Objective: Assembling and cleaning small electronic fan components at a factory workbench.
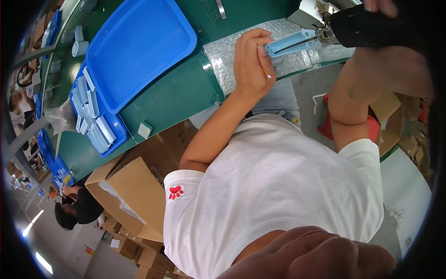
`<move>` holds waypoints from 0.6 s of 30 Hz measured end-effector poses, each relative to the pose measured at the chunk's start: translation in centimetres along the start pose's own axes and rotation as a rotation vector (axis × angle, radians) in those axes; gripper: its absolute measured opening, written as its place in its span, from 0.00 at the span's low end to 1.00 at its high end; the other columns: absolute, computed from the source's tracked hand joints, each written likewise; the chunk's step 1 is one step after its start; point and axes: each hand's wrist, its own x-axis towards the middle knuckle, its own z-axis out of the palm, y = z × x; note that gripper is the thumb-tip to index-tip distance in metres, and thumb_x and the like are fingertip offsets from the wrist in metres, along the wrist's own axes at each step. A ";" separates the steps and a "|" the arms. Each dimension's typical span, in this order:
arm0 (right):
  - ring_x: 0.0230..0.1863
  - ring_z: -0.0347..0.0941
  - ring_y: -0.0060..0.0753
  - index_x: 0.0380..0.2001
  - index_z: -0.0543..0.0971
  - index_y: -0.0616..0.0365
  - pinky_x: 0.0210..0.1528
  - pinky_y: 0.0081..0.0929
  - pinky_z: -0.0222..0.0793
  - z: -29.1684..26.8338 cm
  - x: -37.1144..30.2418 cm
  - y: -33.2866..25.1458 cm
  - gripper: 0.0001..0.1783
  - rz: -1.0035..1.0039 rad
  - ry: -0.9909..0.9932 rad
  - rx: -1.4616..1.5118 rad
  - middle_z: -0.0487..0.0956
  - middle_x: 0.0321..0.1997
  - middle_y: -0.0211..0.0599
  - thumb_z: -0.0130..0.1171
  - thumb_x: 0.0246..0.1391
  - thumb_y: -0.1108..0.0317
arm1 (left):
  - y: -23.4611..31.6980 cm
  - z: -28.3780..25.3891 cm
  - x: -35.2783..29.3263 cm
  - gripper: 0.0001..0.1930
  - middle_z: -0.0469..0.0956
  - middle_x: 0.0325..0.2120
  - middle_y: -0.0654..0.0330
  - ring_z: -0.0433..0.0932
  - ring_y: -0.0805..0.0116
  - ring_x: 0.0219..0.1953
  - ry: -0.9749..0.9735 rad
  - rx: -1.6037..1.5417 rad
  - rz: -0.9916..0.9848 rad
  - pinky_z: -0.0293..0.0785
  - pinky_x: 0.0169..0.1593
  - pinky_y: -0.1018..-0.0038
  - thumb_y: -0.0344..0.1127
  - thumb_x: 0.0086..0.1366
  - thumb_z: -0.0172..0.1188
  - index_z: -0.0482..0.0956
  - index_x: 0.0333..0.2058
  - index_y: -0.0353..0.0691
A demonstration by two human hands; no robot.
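Green tabletop (pixel 181 93): big blue tray (pixel 139 46) on it, flat metal strip (pixel 220 9) near the far side, small pale-green block (pixel 145 130) by the near edge. Open cardboard box (pixel 144 200) just off that edge, more cartons (pixel 151 260) beyond. Co-worker (pixel 88 207) in black, far left. Lit ceiling tubes (pixel 44 262) lower left. Red plastic item (pixel 325 125) on the right, partly hidden.

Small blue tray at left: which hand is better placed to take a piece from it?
Probably the left hand: it is nearer to the small tray and its pieces. It holds a blue part, so it should be freed first. The right hand is farther away, on the black tool.
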 end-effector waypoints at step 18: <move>0.32 0.70 0.31 0.47 0.72 0.59 0.34 0.28 0.68 -2.1 -1.1 0.2 0.34 0.036 -0.242 0.231 0.74 0.40 0.36 0.56 0.58 0.35 | 0.1 -0.4 0.1 0.07 0.77 0.46 0.49 0.76 0.49 0.43 -0.013 0.020 0.014 0.73 0.48 0.62 0.22 0.69 0.48 0.74 0.42 0.33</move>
